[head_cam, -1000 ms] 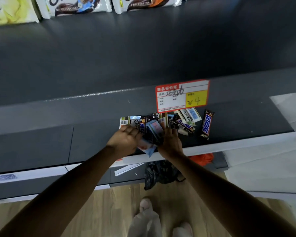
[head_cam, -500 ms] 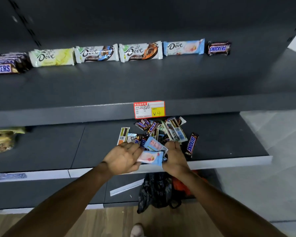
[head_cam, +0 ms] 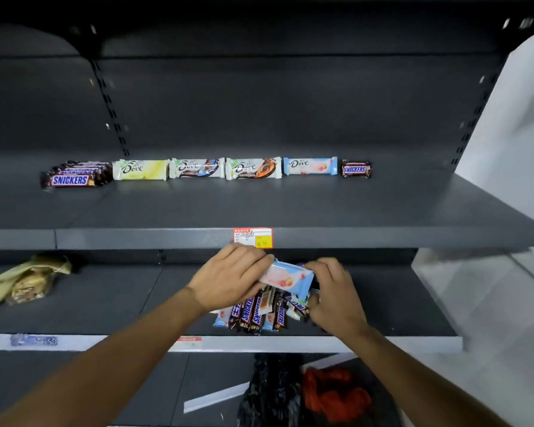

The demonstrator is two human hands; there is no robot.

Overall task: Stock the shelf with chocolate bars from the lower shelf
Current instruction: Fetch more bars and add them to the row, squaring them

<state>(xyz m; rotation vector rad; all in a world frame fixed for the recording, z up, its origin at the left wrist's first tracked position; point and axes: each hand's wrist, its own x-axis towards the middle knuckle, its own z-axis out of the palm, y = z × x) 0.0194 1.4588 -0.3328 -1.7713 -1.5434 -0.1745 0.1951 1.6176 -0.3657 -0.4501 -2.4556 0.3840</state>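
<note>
A person's left hand and right hand are gripping a pink-and-blue Dove bar over the chocolate pile near the lower shelf's front edge. A hasty lift risks it clipping the upper shelf's lip.

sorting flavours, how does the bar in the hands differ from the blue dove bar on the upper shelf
The held bar, gripped by left hand and right hand, is tilted; the shelf Dove bar lies level. Its logo shows; the held bar's doesn't. Both wrappers are pink and blue.
</note>
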